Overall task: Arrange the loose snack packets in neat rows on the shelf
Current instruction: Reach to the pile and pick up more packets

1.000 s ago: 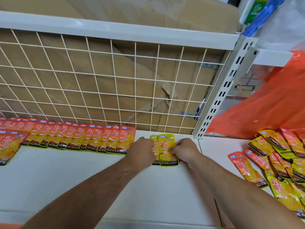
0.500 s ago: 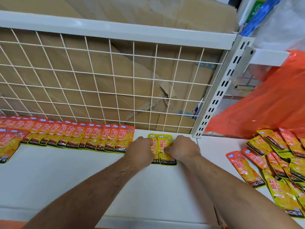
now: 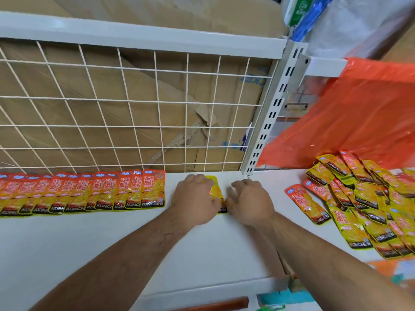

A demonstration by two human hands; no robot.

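Note:
A row of overlapping orange snack packets (image 3: 132,190) lies along the back of the white shelf (image 3: 112,239), against the wire grid. To its right lie yellow packets (image 3: 216,189), mostly hidden under my left hand (image 3: 195,199), which grips them with curled fingers and the thumb on top. My right hand (image 3: 249,201) rests on the shelf just right of them, fingers loosely curled, thumb at the packets' right edge. A loose heap of yellow and orange packets (image 3: 363,203) lies on the neighbouring shelf section at the right.
A white wire grid (image 3: 134,113) backs the shelf, with cardboard behind it. A slotted upright post (image 3: 272,113) divides the two sections. An orange plastic bag (image 3: 359,113) hangs over the heap. A gap of bare shelf separates the orange row from my left hand.
My left hand has slid right over the yellow packets, covering most of them. My right hand has come off their top and now sits beside their right edge.

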